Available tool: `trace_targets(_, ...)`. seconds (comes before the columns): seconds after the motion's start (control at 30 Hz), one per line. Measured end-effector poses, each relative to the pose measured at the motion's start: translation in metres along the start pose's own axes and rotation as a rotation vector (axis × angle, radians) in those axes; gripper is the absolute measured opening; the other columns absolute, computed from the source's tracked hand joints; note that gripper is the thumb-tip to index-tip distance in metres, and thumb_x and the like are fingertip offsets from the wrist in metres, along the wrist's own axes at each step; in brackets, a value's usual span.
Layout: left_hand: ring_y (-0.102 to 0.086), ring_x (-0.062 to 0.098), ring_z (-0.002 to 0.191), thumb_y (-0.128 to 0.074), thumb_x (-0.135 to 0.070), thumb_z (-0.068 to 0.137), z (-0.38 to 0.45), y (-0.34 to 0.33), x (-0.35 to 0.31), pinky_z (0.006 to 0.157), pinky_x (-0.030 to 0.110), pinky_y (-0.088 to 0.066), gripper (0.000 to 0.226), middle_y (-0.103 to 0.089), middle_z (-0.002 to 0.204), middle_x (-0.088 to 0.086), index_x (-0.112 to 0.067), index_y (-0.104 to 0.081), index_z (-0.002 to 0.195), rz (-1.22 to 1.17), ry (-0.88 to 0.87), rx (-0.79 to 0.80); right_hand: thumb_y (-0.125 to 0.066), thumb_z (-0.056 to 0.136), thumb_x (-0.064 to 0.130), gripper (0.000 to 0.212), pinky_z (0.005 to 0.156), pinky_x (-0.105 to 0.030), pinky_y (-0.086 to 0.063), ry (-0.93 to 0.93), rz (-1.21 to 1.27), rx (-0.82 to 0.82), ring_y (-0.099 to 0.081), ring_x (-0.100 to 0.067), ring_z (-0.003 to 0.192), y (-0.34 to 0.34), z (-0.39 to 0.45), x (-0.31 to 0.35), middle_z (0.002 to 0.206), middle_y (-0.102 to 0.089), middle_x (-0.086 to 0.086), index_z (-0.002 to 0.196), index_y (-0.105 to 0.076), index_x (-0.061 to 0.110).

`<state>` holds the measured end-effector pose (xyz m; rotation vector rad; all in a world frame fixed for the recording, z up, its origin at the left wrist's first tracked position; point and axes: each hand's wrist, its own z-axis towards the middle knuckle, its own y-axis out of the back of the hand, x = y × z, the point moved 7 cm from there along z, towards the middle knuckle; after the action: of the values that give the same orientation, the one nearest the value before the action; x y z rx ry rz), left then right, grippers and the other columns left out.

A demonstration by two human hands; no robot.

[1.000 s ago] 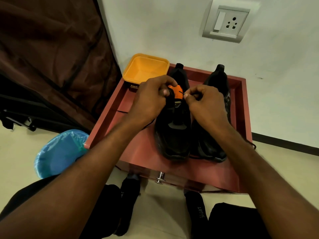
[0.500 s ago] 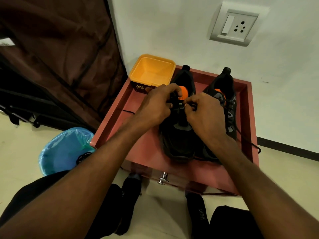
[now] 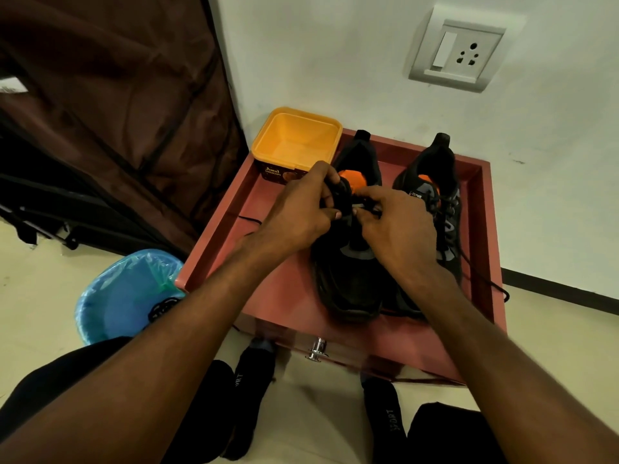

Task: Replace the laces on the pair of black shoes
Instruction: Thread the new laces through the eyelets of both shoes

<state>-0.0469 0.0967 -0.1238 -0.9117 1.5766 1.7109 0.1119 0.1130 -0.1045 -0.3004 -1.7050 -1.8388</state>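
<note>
Two black shoes with orange lining stand side by side, toes toward me, on a low reddish cabinet top [image 3: 288, 289]. Over the tongue of the left shoe [image 3: 348, 283], my left hand [image 3: 298, 212] curls its fingers around the shoe's upper and black lace. My right hand [image 3: 395, 226] pinches the lace tip [image 3: 360, 205] between thumb and forefinger beside the left hand. The right shoe [image 3: 435, 182] is laced; its loose black lace [image 3: 485, 279] trails over the cabinet's right edge. A lace end [image 3: 249, 219] lies left of my left hand.
A yellow Amul tub [image 3: 294, 142], open and empty, sits at the cabinet's back left corner. On the floor to the left stands a blue-lined bin [image 3: 124, 293]. A dark brown fabric wardrobe [image 3: 110, 112] fills the left. A wall socket [image 3: 459, 55] is above. My socked feet [image 3: 251, 396] are below.
My hands have drawn closer together over the left shoe's tongue, and the right hand now pinches the lace tip beside the left fingers. The camera has shifted slightly.
</note>
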Motion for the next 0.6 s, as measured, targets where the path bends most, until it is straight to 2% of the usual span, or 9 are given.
trace_targets(0.1, -0.069, 0.016, 0.082, -0.078, -0.003, 0.086, 0.000, 0.001, 0.004, 0.076, 0.048, -0.060, 0.041, -0.068, 0.088, 0.001, -0.021, -0.056, 0.115, -0.004, 0.033, -0.009, -0.067, 0.099, 0.032, 0.020, 0.070, -0.040, -0.061, 0.027, -0.119, -0.008, -0.072, -0.022, 0.088, 0.000, 0.001, 0.005, 0.104, -0.075, 0.002, 0.116, -0.075, 0.028)
trace_targets(0.17, -0.069, 0.013, 0.083, -0.080, -0.007, 0.086, 0.000, 0.002, 0.005, 0.077, 0.045, -0.061, 0.028, -0.069, 0.088, -0.002, -0.018, -0.063, 0.105, 0.010, 0.051, -0.029, -0.067, 0.099, 0.028, 0.016, 0.073, -0.035, -0.059, 0.042, -0.051, 0.034, -0.070, -0.019, 0.091, -0.004, 0.005, 0.004, 0.104, -0.074, 0.003, 0.111, -0.077, 0.023)
trace_targets(0.23, -0.069, 0.009, 0.084, -0.081, -0.012, 0.086, 0.000, 0.002, 0.004, 0.079, 0.041, -0.061, 0.016, -0.072, 0.088, -0.005, -0.017, -0.070, 0.096, 0.046, 0.045, -0.036, -0.067, 0.099, 0.021, 0.018, 0.077, -0.025, -0.051, 0.019, 0.064, 0.099, -0.068, -0.016, 0.102, -0.008, 0.008, 0.001, 0.114, -0.072, 0.003, 0.114, -0.077, 0.017)
trace_targets(0.3, -0.069, 0.006, 0.082, -0.082, -0.017, 0.086, -0.002, 0.002, 0.000, 0.076, 0.035, -0.061, 0.012, -0.072, 0.086, -0.007, -0.018, -0.072, 0.093, 0.066, 0.029, -0.029, -0.065, 0.100, 0.016, 0.021, 0.074, -0.013, -0.041, 0.011, 0.126, 0.148, -0.064, -0.014, 0.108, -0.009, 0.009, -0.001, 0.120, -0.070, 0.003, 0.118, -0.077, 0.015)
trace_targets(0.37, -0.067, 0.006, 0.079, -0.082, -0.020, 0.086, -0.004, 0.002, -0.003, 0.072, 0.034, -0.060, 0.012, -0.070, 0.083, -0.008, -0.020, -0.070, 0.090, 0.082, 0.008, -0.039, -0.063, 0.100, 0.013, 0.024, 0.073, -0.008, -0.037, 0.028, 0.154, 0.186, -0.062, -0.009, 0.103, -0.007, 0.009, -0.001, 0.118, -0.069, 0.004, 0.120, -0.076, 0.016)
trace_targets(0.43, -0.067, 0.007, 0.077, -0.080, -0.020, 0.088, -0.005, 0.002, -0.007, 0.072, 0.037, -0.059, 0.010, -0.069, 0.081, -0.008, -0.022, -0.069, 0.088, 0.088, -0.026, -0.057, -0.065, 0.099, 0.012, 0.025, 0.073, -0.012, -0.045, 0.054, 0.149, 0.225, -0.058, -0.002, 0.086, -0.006, 0.008, 0.000, 0.103, -0.064, 0.013, 0.122, -0.073, 0.017)
trace_targets(0.5, -0.066, 0.007, 0.077, -0.076, -0.019, 0.089, -0.007, 0.000, -0.011, 0.073, 0.040, -0.058, 0.008, -0.069, 0.081, -0.008, -0.022, -0.069, 0.088, 0.099, -0.062, -0.066, -0.068, 0.097, 0.014, 0.027, 0.073, -0.015, -0.049, 0.073, 0.138, 0.260, -0.056, 0.000, 0.080, -0.004, 0.008, -0.001, 0.091, -0.055, 0.018, 0.124, -0.071, 0.019)
trace_targets(0.57, -0.067, 0.009, 0.080, -0.072, -0.018, 0.091, -0.006, 0.001, -0.012, 0.075, 0.043, -0.058, 0.005, -0.069, 0.083, -0.007, -0.020, -0.068, 0.089, 0.109, -0.081, -0.064, -0.072, 0.095, 0.020, 0.035, 0.079, -0.018, -0.053, 0.096, 0.147, 0.285, -0.058, 0.001, 0.086, -0.003, 0.007, -0.002, 0.097, -0.056, 0.017, 0.129, -0.067, 0.024)
trace_targets(0.6, -0.067, 0.011, 0.082, -0.070, -0.017, 0.092, -0.006, 0.003, -0.014, 0.077, 0.045, -0.058, 0.005, -0.069, 0.085, -0.005, -0.019, -0.066, 0.089, 0.095, -0.090, -0.064, -0.074, 0.093, 0.024, 0.042, 0.085, -0.024, -0.056, 0.105, 0.152, 0.294, -0.061, 0.000, 0.093, -0.002, 0.007, -0.004, 0.105, -0.061, 0.014, 0.134, -0.063, 0.028)
